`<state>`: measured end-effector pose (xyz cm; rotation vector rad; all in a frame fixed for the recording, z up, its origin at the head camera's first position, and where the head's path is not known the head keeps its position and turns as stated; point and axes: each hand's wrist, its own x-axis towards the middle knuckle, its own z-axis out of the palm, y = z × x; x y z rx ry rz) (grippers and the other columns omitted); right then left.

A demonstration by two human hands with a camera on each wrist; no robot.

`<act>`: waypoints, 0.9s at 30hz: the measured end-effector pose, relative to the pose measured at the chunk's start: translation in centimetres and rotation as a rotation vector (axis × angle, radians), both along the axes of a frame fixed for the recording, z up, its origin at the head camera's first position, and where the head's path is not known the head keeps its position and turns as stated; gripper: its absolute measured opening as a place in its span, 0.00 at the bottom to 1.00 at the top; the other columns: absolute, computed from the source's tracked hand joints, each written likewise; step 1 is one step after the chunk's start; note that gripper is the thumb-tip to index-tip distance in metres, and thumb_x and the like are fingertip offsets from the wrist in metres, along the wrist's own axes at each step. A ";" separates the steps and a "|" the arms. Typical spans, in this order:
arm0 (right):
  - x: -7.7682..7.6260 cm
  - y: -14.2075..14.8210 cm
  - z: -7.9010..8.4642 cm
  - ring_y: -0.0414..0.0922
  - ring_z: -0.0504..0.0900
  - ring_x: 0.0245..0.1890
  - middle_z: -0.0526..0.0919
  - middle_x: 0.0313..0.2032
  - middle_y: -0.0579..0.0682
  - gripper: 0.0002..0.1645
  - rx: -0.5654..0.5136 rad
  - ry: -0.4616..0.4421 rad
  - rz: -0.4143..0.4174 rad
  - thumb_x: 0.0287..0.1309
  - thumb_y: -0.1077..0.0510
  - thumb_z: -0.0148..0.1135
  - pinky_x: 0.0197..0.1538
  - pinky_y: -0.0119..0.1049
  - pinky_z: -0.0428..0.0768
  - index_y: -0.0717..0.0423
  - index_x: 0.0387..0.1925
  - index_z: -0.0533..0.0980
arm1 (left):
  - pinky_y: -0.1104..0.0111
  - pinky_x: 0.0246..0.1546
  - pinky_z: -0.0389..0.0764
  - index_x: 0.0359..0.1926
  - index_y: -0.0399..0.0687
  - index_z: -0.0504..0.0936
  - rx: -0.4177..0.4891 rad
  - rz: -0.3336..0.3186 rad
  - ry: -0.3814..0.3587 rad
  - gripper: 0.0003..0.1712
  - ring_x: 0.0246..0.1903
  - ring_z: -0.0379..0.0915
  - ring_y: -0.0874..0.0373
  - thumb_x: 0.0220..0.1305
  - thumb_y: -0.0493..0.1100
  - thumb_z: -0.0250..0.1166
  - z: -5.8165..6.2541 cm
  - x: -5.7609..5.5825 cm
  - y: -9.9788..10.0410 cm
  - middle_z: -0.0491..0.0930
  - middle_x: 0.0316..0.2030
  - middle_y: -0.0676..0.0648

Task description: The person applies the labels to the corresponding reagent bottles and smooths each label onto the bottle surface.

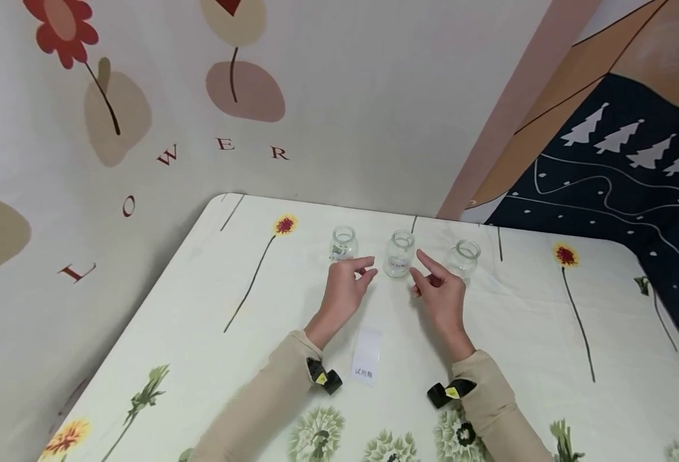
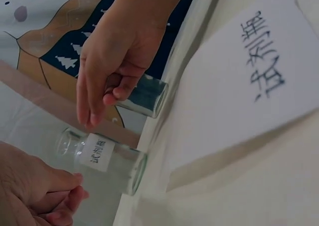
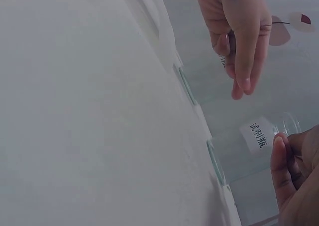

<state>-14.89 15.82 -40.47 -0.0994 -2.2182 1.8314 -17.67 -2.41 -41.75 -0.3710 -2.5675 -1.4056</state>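
Three clear glass jars stand in a row near the back of the table in the head view. The middle jar (image 1: 398, 256) carries a small white label (image 2: 97, 153) with handwritten characters. Just left of it is my left hand (image 1: 348, 285), thumb and index finger apart with nothing between them. My right hand (image 1: 440, 295) is at its right side, index finger extended and fingertips close to the glass; contact cannot be told. The left jar (image 1: 343, 242) also bears a label, partly hidden by my left hand. Beside my right hand is the right jar (image 1: 465, 255), its lower part partly covered.
A white paper strip (image 1: 367, 353) with handwritten characters lies on the table between my forearms. Beneath everything is a white tablecloth (image 1: 212, 276) with printed flowers. A printed curtain (image 1: 368, 128) hangs behind the table. Each wrist wears a black strap with a small camera.
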 end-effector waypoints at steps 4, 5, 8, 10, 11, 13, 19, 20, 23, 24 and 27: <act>0.8 -0.2 0.0 0.38 0.79 0.18 0.84 0.42 0.74 0.24 0.019 0.014 0.019 0.63 0.73 0.67 0.27 0.23 0.77 0.68 0.61 0.78 | 0.72 0.30 0.78 0.48 0.31 0.89 -0.013 -0.012 -0.027 0.11 0.36 0.85 0.52 0.65 0.30 0.70 0.2 0.9 -0.8 0.89 0.42 0.40; 1.0 -0.3 -0.2 0.39 0.79 0.18 0.84 0.39 0.74 0.24 0.019 0.009 0.022 0.63 0.73 0.67 0.27 0.23 0.77 0.68 0.61 0.78 | 0.72 0.32 0.79 0.48 0.32 0.89 -0.014 -0.016 -0.041 0.11 0.36 0.84 0.52 0.65 0.30 0.71 0.2 1.1 -0.9 0.89 0.42 0.40; 1.2 -0.2 -1.4 0.40 0.80 0.18 0.83 0.33 0.75 0.24 0.010 -0.011 0.024 0.63 0.72 0.68 0.27 0.23 0.77 0.65 0.61 0.80 | 0.70 0.34 0.80 0.48 0.32 0.89 -0.019 -0.032 -0.086 0.11 0.37 0.83 0.53 0.65 0.31 0.70 0.2 1.8 -1.2 0.89 0.42 0.41; 1.3 -0.2 -2.2 0.40 0.79 0.17 0.84 0.31 0.72 0.23 0.013 -0.023 0.023 0.63 0.70 0.69 0.27 0.23 0.76 0.63 0.60 0.81 | 0.68 0.35 0.82 0.48 0.32 0.89 -0.026 -0.040 -0.103 0.11 0.37 0.84 0.52 0.66 0.31 0.70 0.1 2.2 -1.5 0.89 0.42 0.41; 1.5 -0.2 -2.4 0.39 0.79 0.17 0.84 0.31 0.71 0.23 0.012 -0.027 0.025 0.63 0.70 0.69 0.27 0.24 0.77 0.62 0.60 0.82 | 0.67 0.36 0.82 0.48 0.32 0.89 -0.029 -0.043 -0.112 0.11 0.38 0.84 0.52 0.66 0.31 0.70 0.0 2.4 -1.6 0.89 0.41 0.41; 1.8 -0.2 -2.8 0.39 0.79 0.17 0.84 0.28 0.69 0.22 0.016 -0.028 0.035 0.63 0.69 0.70 0.27 0.24 0.77 0.61 0.59 0.83 | 0.65 0.37 0.83 0.48 0.32 0.89 -0.043 -0.049 -0.122 0.10 0.38 0.85 0.52 0.66 0.31 0.70 -0.1 2.7 -1.9 0.90 0.39 0.41; 3.3 -0.5 -3.4 0.42 0.80 0.17 0.84 0.21 0.62 0.19 0.054 -0.062 0.085 0.64 0.66 0.71 0.26 0.27 0.76 0.62 0.56 0.84 | 0.64 0.38 0.85 0.45 0.32 0.89 -0.102 -0.107 -0.198 0.08 0.36 0.86 0.52 0.64 0.30 0.71 -0.4 3.9 -2.8 0.89 0.36 0.41; 3.6 -0.5 -3.4 0.42 0.80 0.18 0.84 0.20 0.61 0.18 0.064 -0.077 0.097 0.64 0.65 0.71 0.26 0.27 0.76 0.62 0.55 0.84 | 0.64 0.38 0.85 0.44 0.33 0.89 -0.117 -0.116 -0.214 0.08 0.36 0.86 0.53 0.64 0.31 0.71 -0.4 4.1 -2.9 0.89 0.36 0.42; 4.4 -0.8 -3.4 0.44 0.80 0.17 0.85 0.21 0.59 0.15 0.095 -0.129 0.144 0.64 0.64 0.70 0.25 0.29 0.75 0.63 0.52 0.86 | 0.65 0.37 0.83 0.39 0.36 0.90 -0.168 -0.132 -0.246 0.04 0.33 0.85 0.55 0.65 0.33 0.72 -0.3 4.7 -3.4 0.88 0.32 0.45; 4.7 -0.8 -3.4 0.44 0.80 0.17 0.86 0.23 0.58 0.14 0.099 -0.148 0.159 0.64 0.64 0.70 0.25 0.30 0.75 0.63 0.51 0.86 | 0.66 0.36 0.82 0.37 0.38 0.91 -0.191 -0.133 -0.252 0.03 0.31 0.84 0.57 0.65 0.34 0.72 -0.2 4.9 -3.6 0.88 0.30 0.47; 5.4 -1.1 -3.1 0.44 0.78 0.15 0.87 0.27 0.56 0.09 0.113 -0.190 0.195 0.66 0.62 0.69 0.22 0.33 0.74 0.62 0.45 0.86 | 0.67 0.31 0.78 0.33 0.44 0.91 -0.264 -0.139 -0.270 0.04 0.27 0.78 0.61 0.65 0.39 0.72 0.3 5.4 -4.1 0.85 0.26 0.52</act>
